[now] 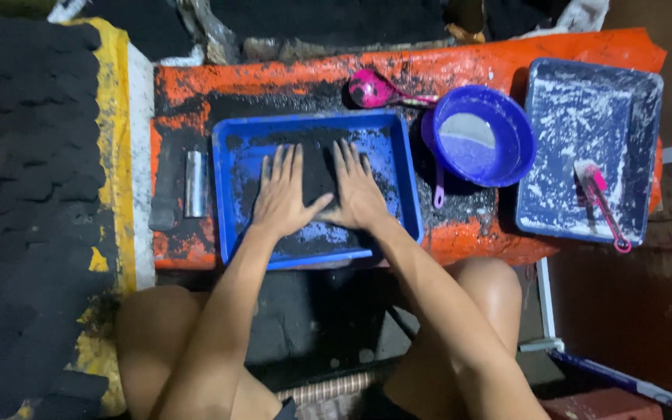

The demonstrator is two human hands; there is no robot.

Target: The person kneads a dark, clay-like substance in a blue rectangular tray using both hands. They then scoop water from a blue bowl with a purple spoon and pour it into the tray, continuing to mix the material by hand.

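Across the middle of the view runs an orange worktop [476, 66], smeared with black powder and seen from above by a seated person whose bare knees show at the bottom edge. On the far left lies a large dark heap of rounded black lumps [29, 194] on a yellow-edged sheet.

Centred on the worktop sits a blue rectangular tray [231, 202]. Inside it lies a flat slab of black paste [316, 175], pressed into a rough rectangle. Both hands rest flat on this slab, side by side with thumbs nearly meeting: the left hand [280, 194] and the right hand [359, 190]. Neither grip is closed; the fingers are spread and the palms press down, holding nothing.

The slab looks soft, damp and crumbly, more like packed dough than a solid block. It would probably break if lifted by one edge, so it seems best handled by the tray's rim or scooped from beneath.

To the right stands a second blue tray [631, 85], dusted with white powder, with a pink-handled brush [602, 204] lying in it. Between the trays sits a round purple bowl [519, 128] holding pale liquid or powder. Just behind it lies a pink scoop [375, 89]. Left of the central tray rests a small metal cylinder [195, 183].
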